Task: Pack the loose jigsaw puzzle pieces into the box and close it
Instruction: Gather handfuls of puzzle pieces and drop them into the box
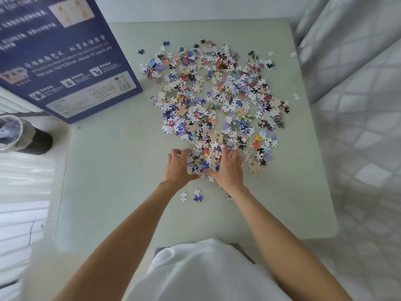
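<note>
- At the near edge of the puzzle pile (217,101), both hands are in, cupping a clump of pieces (202,159) between them.
- Left hand (178,168) curls its fingers round the clump's left side; right hand (227,168) curls round the right side, thumbs meeting on the near side. That's a two-handed scoop, a sensible way to lift many small pieces at once.
- The clump sits right between the palms, touching both, and is joined on its far side to the rest of the pile.
- Most pieces lie spread on the table (112,174) beyond the hands, with a couple of stray pieces (192,196) on the near side of the pile, just by the wrists.
- Left of the pile stands the blue box (65,61), tilted, printed face toward the camera; whether its opening faces the pile, I cannot tell.
- My read: packing has barely begun, and this handful must travel left to that box.
</note>
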Action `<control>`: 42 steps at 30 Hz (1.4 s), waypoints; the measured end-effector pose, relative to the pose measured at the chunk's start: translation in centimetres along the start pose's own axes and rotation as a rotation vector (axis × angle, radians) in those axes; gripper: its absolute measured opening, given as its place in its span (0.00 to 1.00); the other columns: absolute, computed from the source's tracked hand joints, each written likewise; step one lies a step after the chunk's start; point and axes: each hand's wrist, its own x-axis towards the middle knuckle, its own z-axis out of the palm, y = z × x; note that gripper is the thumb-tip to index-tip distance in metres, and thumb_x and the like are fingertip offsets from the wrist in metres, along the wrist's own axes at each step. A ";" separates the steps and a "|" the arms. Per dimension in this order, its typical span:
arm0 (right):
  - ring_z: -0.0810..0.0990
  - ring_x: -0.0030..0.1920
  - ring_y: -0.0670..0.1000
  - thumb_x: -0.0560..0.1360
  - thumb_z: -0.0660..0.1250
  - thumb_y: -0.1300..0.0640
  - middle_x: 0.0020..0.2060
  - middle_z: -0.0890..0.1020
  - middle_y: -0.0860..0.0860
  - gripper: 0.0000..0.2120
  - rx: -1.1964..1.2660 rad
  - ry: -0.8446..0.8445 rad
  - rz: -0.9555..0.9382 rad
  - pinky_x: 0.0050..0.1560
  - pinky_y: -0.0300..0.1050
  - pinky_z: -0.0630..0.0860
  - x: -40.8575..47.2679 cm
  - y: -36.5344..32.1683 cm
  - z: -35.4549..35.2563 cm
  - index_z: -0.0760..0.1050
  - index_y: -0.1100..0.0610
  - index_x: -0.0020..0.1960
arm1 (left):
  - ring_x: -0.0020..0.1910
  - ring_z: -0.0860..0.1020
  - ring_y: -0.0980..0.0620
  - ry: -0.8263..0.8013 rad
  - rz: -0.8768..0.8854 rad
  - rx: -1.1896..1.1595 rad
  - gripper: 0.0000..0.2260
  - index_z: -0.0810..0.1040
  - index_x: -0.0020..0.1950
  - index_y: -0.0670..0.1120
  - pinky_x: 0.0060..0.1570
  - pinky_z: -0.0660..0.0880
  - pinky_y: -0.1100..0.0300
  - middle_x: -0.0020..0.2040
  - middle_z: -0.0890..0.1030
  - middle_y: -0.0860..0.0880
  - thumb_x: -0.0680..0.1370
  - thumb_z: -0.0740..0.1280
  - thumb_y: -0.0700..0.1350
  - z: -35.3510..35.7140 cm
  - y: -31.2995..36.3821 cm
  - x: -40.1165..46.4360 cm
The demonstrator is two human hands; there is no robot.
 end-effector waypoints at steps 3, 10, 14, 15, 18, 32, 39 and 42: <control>0.67 0.56 0.56 0.66 0.73 0.42 0.59 0.67 0.59 0.38 0.020 0.027 -0.071 0.46 0.47 0.75 0.4 -0.7 0.5 0.59 0.55 0.68 | 0.62 0.69 0.46 0.004 -0.015 -0.089 0.38 0.63 0.71 0.48 0.62 0.67 0.56 0.63 0.68 0.44 0.65 0.77 0.50 0.3 0.1 0.1; 0.70 0.57 0.57 0.68 0.73 0.50 0.57 0.73 0.58 0.30 0.107 -0.060 -0.166 0.47 0.48 0.71 1.9 -1.0 0.5 0.62 0.55 0.64 | 0.61 0.70 0.46 -0.019 -0.011 -0.092 0.35 0.65 0.70 0.49 0.61 0.70 0.54 0.62 0.69 0.46 0.66 0.77 0.48 0.2 0.1 0.5; 0.72 0.57 0.58 0.69 0.73 0.56 0.58 0.74 0.58 0.27 0.115 -0.043 -0.180 0.51 0.47 0.72 2.3 -1.3 0.3 0.65 0.57 0.63 | 0.66 0.64 0.46 -0.043 0.022 -0.067 0.40 0.60 0.73 0.49 0.64 0.65 0.55 0.67 0.64 0.46 0.66 0.76 0.52 0.4 0.5 0.1; 0.73 0.57 0.58 0.69 0.73 0.57 0.58 0.73 0.58 0.25 0.132 -0.041 -0.187 0.51 0.47 0.72 2.3 -1.4 0.3 0.66 0.58 0.62 | 0.66 0.63 0.46 -0.043 0.022 -0.080 0.41 0.60 0.73 0.49 0.65 0.64 0.55 0.67 0.63 0.46 0.66 0.76 0.53 0.4 0.6 0.0; 0.74 0.54 0.57 0.68 0.74 0.59 0.56 0.72 0.57 0.22 0.208 -0.072 -0.199 0.47 0.44 0.71 2.5 -1.5 0.2 0.68 0.58 0.58 | 0.65 0.66 0.47 0.001 0.006 -0.125 0.38 0.62 0.72 0.48 0.64 0.65 0.56 0.66 0.66 0.46 0.67 0.75 0.55 0.3 0.8 0.2; 0.72 0.44 0.47 0.72 0.71 0.58 0.50 0.76 0.53 0.14 0.227 0.040 -0.211 0.41 0.35 0.67 3.1 1.7 -2.8 0.73 0.59 0.54 | 0.65 0.64 0.47 0.053 0.059 0.053 0.35 0.61 0.73 0.46 0.65 0.64 0.58 0.68 0.65 0.46 0.71 0.72 0.52 0.5 1.0 0.5; 0.78 0.47 0.54 0.73 0.69 0.61 0.50 0.80 0.56 0.19 0.200 0.011 -0.217 0.47 0.48 0.76 1.7 4.5 -3.3 0.70 0.60 0.62 | 0.58 0.72 0.46 -0.057 0.007 -0.012 0.28 0.64 0.68 0.43 0.57 0.67 0.57 0.58 0.75 0.43 0.73 0.72 0.47 0.3 1.7 0.9; 0.79 0.47 0.56 0.73 0.69 0.61 0.49 0.80 0.56 0.21 0.169 0.022 -0.223 0.48 0.50 0.77 1.5 4.8 -3.0 0.69 0.59 0.64 | 0.56 0.73 0.46 -0.099 0.023 0.020 0.22 0.69 0.64 0.44 0.54 0.67 0.58 0.55 0.77 0.43 0.73 0.71 0.47 0.0 1.8 1.2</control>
